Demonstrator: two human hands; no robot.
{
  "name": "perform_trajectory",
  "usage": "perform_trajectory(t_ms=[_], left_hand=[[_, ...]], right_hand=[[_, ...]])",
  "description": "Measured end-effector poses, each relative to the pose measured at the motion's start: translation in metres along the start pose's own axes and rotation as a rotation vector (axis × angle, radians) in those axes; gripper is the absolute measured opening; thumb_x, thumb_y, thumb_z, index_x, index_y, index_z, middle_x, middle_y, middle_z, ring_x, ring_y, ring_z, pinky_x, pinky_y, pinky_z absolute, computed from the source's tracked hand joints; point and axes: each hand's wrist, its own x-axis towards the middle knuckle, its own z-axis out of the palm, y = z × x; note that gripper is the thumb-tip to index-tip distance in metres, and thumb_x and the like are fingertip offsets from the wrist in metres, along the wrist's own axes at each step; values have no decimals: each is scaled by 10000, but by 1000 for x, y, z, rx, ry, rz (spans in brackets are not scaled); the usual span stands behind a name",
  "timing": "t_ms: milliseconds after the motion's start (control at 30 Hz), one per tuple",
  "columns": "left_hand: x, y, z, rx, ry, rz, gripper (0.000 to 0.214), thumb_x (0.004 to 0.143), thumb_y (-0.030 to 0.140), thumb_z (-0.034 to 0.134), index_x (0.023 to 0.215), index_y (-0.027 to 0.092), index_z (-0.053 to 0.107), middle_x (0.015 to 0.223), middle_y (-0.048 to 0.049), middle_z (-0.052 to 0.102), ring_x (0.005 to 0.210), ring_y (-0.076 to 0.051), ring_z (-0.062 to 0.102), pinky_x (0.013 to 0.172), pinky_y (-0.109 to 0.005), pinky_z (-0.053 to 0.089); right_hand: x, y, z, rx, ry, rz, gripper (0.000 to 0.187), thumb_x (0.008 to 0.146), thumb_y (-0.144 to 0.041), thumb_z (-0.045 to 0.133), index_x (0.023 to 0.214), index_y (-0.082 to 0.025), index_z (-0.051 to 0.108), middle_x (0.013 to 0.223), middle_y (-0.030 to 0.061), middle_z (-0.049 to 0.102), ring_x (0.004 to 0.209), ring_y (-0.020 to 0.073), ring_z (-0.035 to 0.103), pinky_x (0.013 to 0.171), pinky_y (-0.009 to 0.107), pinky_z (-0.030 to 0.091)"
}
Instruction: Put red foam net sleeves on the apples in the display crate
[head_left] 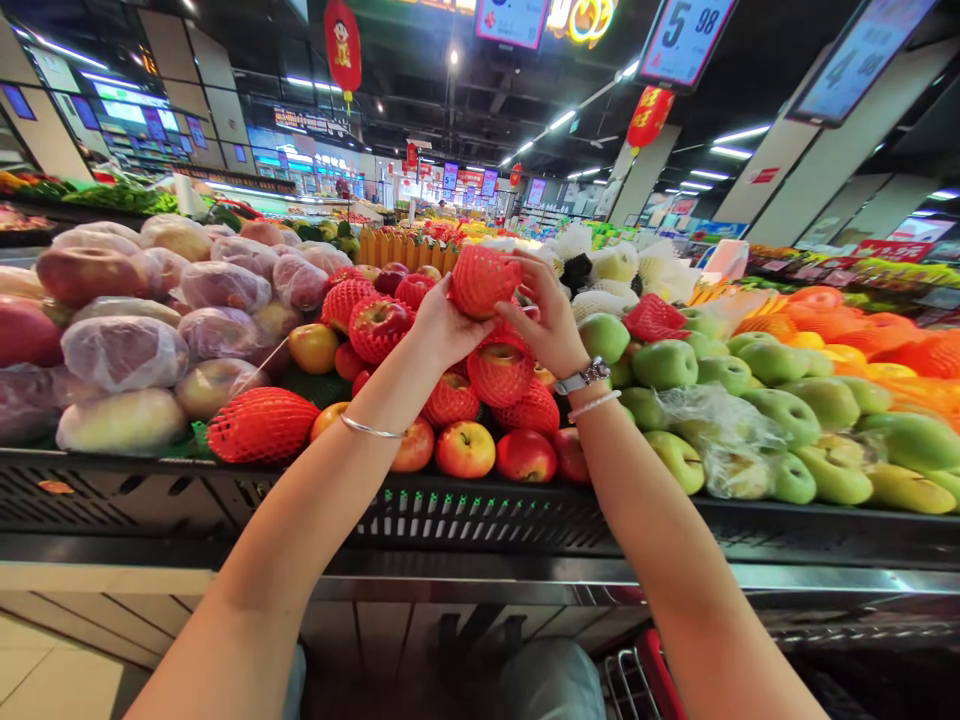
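On my feed the red-netted fruit [484,280] lies at one o'clock from the left hand [450,328] and ten o'clock from the right hand [551,312], fingers of both wrapped against it, neither nearer, roundish without clear long axis, above netted apples [379,328].

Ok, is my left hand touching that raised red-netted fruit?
Touching. The head view shows your left hand cupped against the lower left of the red-netted fruit.
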Motion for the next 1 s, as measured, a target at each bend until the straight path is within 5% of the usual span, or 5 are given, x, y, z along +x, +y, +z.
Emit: perform_trajectory(t_ms=[133, 467, 600, 733, 1000], left_hand=[[-4, 1, 2, 28, 9, 23, 455, 995, 408, 264, 1166, 162, 607, 943, -71, 715, 979, -204, 674, 952, -377, 536], [-3, 0, -2, 61, -33, 42, 636, 946, 608, 282, 1268, 147, 579, 1011, -115, 728, 1075, -254, 641, 845, -339, 558], [-2, -1, -3, 92, -29, 46, 540, 963, 532, 324, 1278, 170, 572, 1055, -104, 723, 1063, -233, 645, 839, -314, 553], [-3, -7, -1, 95, -55, 42, 504, 974, 525, 320, 1252, 197, 583, 1129, -90, 704, 1115, -219, 630, 895, -322, 546], [-5, -17, 6, 70, -182, 34, 460, 1010, 438, 273, 1202, 172, 595, 1141, -79, 692, 1189, -185, 594, 1026, -305, 488]], right_hand=[[2, -2, -5, -5, 90, 22, 197, 882, -426, 589, 926, -237, 558, 1275, 82, 561, 1201, 215, 550, 969, 402, 529], [4, -10, -12, -218, -7, -99, 258, 808, -460, 686, 725, -235, 591, 894, 36, 631, 920, 240, 581, 899, 482, 494], [3, 1, -10, -174, 39, -23, 289, 801, -478, 687, 967, -251, 620, 1085, 69, 598, 1025, 253, 579, 938, 471, 505], [0, 18, -2, 4, 15, 141, 828, 780, -590, 661, 1458, -302, 283, 1404, 116, 454, 1222, 269, 536, 1003, 460, 508], [-3, 12, 8, 146, -126, 222, 877, 755, -766, 568, 1415, -219, 386, 1418, 118, 513, 1356, 259, 463, 1189, 469, 341]])
